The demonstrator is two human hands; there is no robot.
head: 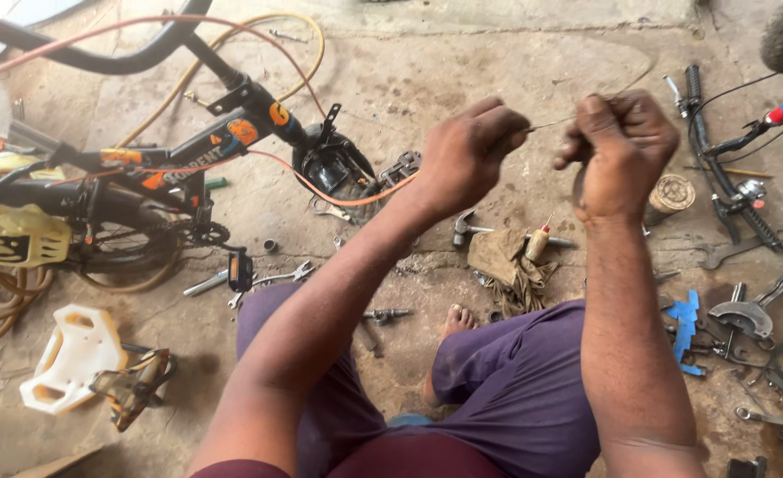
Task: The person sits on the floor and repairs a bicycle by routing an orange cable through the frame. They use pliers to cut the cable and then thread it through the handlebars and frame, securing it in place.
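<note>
Cable wire (551, 124), thin and taut, runs between both raised fists above the purple-clad lap. Right hand (617, 150) is clenched on one end, left hand (467, 155) pinches the other with fingers pressed together. Beyond lie a hammer (467, 228), an oil bottle (539, 241) and a bicycle (161, 159) far left. Hard pulling could, I judge, slip the wire and cut a finger.
</note>
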